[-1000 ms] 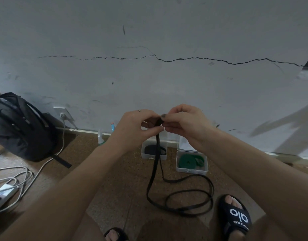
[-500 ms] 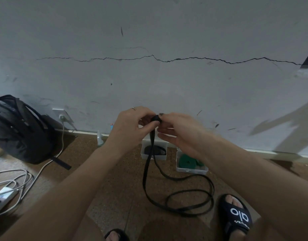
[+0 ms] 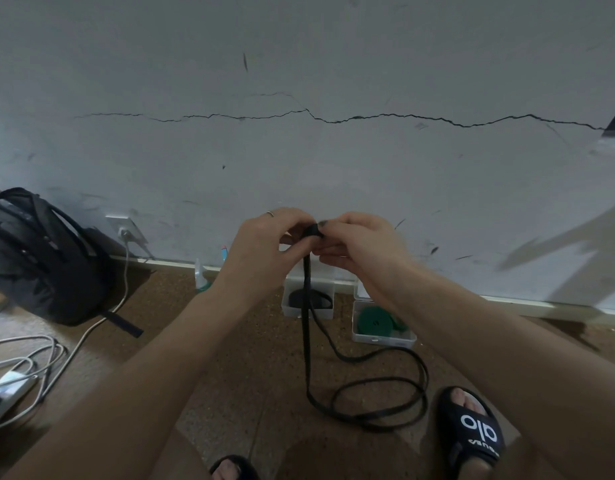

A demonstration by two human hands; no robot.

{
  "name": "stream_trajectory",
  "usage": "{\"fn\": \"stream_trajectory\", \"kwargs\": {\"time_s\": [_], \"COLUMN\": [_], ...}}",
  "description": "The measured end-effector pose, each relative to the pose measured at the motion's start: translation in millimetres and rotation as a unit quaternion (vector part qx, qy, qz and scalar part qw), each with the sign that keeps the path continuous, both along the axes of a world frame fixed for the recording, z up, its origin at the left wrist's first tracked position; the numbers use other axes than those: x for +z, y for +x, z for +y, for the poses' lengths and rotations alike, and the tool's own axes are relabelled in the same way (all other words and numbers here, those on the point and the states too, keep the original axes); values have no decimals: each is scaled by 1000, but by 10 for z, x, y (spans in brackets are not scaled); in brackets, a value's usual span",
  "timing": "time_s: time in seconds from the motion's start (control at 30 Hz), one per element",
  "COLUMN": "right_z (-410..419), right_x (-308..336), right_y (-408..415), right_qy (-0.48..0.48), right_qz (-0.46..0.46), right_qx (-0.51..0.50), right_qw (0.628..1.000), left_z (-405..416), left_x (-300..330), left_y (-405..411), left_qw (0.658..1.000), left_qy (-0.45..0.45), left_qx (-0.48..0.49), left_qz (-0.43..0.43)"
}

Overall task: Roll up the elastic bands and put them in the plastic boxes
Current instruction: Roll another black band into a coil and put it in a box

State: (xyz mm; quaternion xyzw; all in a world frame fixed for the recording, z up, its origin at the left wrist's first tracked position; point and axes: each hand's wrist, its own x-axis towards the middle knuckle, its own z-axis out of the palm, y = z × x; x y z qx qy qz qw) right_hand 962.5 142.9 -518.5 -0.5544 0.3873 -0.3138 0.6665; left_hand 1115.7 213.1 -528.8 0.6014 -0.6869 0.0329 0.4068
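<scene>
I hold both hands raised together in front of a cracked grey wall [image 3: 334,161]. My left hand [image 3: 264,247] and right hand [image 3: 358,244] meet fingertip to fingertip, and both are pinched closed on a small tight roll at the top end of a black elastic band [image 3: 305,341]. A thin ring sits on one finger of my left hand. From the pinch, the rest of the band hangs straight down to the brown floor [image 3: 230,375], where it lies in loose loops below and slightly to the right of my grip, beside my right foot in a black slide sandal [image 3: 472,427]. Beyond my hands, against the base of the wall, stand two clear plastic boxes: the left box [image 3: 292,310], directly under the grip, holds a rolled black band [image 3: 320,299], and the right box [image 3: 382,337], just beside it, holds a rolled green band [image 3: 373,320]. Far to the left of my grip lean a black backpack [image 3: 39,258] and a tangle of white cables [image 3: 25,358].
</scene>
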Motion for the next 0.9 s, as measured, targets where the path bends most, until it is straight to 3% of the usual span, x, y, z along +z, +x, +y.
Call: {"fn": "stream_trajectory", "kwargs": {"time_s": [0.13, 0.27, 0.57, 0.73, 0.9], "right_z": [43, 31, -19, 4, 60], "right_x": [-2, 10, 61, 45, 17], "right_y": [19, 16, -34, -43, -6], "right_qy": [-41, -21, 87, 75, -108], "right_qz": [19, -12, -120, -102, 81], "right_qx": [-8, -18, 37, 49, -2], "right_qw": [999, 1000, 988, 991, 991], "left_z": [12, 14, -5, 6, 20], "left_x": [-8, -15, 4, 18, 2], "left_y": [-28, -57, -87, 0, 51], "left_qw": [1000, 998, 987, 999, 989], "left_qy": [-24, -54, 4, -29, -29], "left_qx": [6, 27, 7, 5, 42], "left_qz": [-16, -5, 158, 30, -142]}}
